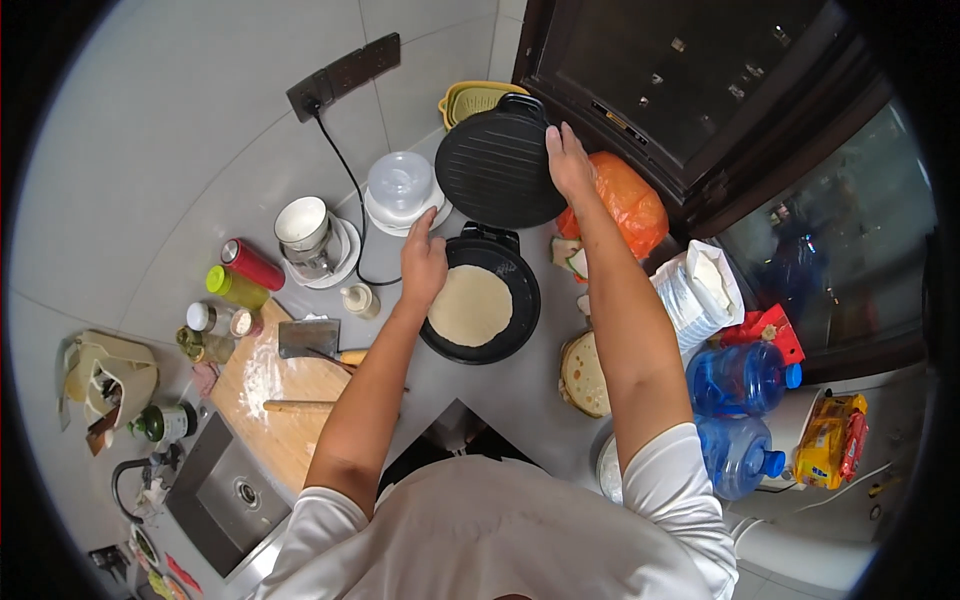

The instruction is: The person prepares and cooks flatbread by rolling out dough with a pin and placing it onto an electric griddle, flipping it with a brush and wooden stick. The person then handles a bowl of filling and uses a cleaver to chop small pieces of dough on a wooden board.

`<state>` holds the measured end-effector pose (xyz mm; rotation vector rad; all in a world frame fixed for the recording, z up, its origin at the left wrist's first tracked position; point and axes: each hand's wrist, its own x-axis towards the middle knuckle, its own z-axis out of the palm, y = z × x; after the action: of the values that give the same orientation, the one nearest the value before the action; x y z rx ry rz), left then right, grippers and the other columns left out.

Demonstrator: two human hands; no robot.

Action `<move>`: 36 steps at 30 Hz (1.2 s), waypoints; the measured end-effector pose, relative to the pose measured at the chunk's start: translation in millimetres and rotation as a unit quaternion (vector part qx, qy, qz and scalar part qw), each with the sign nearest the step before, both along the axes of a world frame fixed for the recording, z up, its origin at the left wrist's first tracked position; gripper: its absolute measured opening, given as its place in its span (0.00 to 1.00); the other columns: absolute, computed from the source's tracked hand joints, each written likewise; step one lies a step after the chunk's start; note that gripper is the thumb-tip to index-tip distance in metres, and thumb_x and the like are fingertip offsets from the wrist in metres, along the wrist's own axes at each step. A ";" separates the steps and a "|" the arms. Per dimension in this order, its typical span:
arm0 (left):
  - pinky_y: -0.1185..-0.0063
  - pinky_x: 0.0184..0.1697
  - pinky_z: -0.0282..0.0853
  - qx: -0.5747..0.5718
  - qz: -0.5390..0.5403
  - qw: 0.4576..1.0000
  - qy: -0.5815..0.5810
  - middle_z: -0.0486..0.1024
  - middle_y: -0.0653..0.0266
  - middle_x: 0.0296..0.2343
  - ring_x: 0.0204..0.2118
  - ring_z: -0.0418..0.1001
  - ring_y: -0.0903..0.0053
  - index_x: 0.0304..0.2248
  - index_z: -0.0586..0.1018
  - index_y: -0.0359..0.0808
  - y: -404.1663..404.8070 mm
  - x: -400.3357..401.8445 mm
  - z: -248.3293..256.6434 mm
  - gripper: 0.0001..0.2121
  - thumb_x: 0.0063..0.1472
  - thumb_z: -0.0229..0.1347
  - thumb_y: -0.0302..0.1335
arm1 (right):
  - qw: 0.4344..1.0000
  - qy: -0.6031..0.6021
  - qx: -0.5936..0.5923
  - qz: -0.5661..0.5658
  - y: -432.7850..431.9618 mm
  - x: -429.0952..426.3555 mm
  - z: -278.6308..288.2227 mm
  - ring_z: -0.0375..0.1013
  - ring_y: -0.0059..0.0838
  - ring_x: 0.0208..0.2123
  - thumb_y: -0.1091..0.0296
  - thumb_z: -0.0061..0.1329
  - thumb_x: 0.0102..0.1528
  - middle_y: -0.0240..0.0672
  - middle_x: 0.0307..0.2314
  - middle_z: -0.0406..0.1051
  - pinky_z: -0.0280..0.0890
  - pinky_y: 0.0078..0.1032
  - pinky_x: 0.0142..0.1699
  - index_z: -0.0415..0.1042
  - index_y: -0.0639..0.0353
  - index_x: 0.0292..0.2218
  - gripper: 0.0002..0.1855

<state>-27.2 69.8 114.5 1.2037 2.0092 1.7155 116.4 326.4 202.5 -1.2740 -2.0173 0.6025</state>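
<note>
An electric griddle pan (530, 300) stands on the counter with its ridged black lid (495, 169) raised on the hinge. A pale, flat round of dough (471, 306) lies inside the pan. My left hand (424, 259) is at the pan's left rim, fingers extended and nothing in it; whether it touches the rim is hard to see. Beside the lid's right edge is my right hand (570, 161), its fingers pointing up; I cannot tell whether it grips the edge. To the right, partly behind my right forearm, lies a stack of browned flatbreads (583, 375).
A floured wooden board (292, 382) at left bears a cleaver (309, 339) and a rolling pin (300, 406). Bowls (301, 223), a plastic tub (400, 184) and a power cord (337, 150) are behind. An orange bag (630, 202), flour sack (697, 292) and blue water jugs (739, 379) stand right.
</note>
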 end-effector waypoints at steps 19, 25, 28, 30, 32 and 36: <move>0.76 0.64 0.59 -0.004 0.037 0.982 -0.185 0.69 0.52 0.60 0.63 0.67 0.68 0.62 0.67 0.25 -124.1 -3.7 -100.9 0.27 0.63 0.40 0.20 | 0.972 0.031 0.132 0.190 -264.7 76.0 -65.1 0.68 0.38 0.45 0.67 0.64 0.47 0.28 0.34 0.75 0.61 0.37 0.52 0.81 0.51 0.32 0.08; 0.75 0.66 0.58 -0.036 0.025 0.978 -0.202 0.70 0.48 0.59 0.63 0.68 0.65 0.60 0.69 0.26 -158.0 23.1 -133.1 0.26 0.62 0.42 0.20 | 0.982 -0.054 0.108 0.143 -334.5 102.1 -149.1 0.68 0.34 0.45 0.75 0.61 0.40 0.25 0.35 0.75 0.61 0.35 0.50 0.83 0.50 0.34 0.16; 0.75 0.65 0.59 -0.056 0.013 0.983 -0.173 0.71 0.47 0.58 0.62 0.69 0.64 0.60 0.70 0.25 -170.4 24.4 -134.0 0.26 0.62 0.42 0.21 | 0.982 -0.054 0.119 0.133 -348.0 95.7 -160.4 0.69 0.34 0.45 0.76 0.61 0.40 0.25 0.35 0.75 0.62 0.34 0.49 0.83 0.50 0.34 0.16; 0.74 0.65 0.60 -0.093 0.007 0.991 -0.094 0.72 0.46 0.57 0.61 0.70 0.61 0.59 0.70 0.26 -173.0 28.8 -132.4 0.26 0.62 0.42 0.21 | 0.984 -0.058 0.121 0.120 -353.5 93.6 -165.3 0.69 0.34 0.45 0.77 0.60 0.40 0.25 0.35 0.75 0.62 0.34 0.49 0.83 0.50 0.34 0.16; 0.73 0.65 0.60 -0.074 -0.001 0.994 -0.079 0.73 0.45 0.56 0.60 0.70 0.60 0.59 0.71 0.26 -176.9 27.6 -130.2 0.25 0.62 0.43 0.20 | 0.984 -0.071 0.128 0.105 -357.6 91.5 -169.8 0.70 0.34 0.45 0.77 0.59 0.41 0.26 0.35 0.75 0.64 0.34 0.49 0.83 0.50 0.34 0.15; 0.74 0.63 0.61 -0.044 -0.038 0.997 -0.053 0.72 0.49 0.56 0.59 0.70 0.63 0.59 0.71 0.28 -174.8 38.6 -118.5 0.26 0.60 0.42 0.17 | 0.983 -0.091 0.138 0.079 -367.0 95.1 -164.5 0.70 0.35 0.45 0.77 0.58 0.42 0.27 0.37 0.76 0.65 0.35 0.49 0.83 0.51 0.36 0.17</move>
<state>11.4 -105.0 -4.0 1.1203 1.9301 1.6040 211.5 -40.6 38.0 -1.0407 -2.2763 0.2704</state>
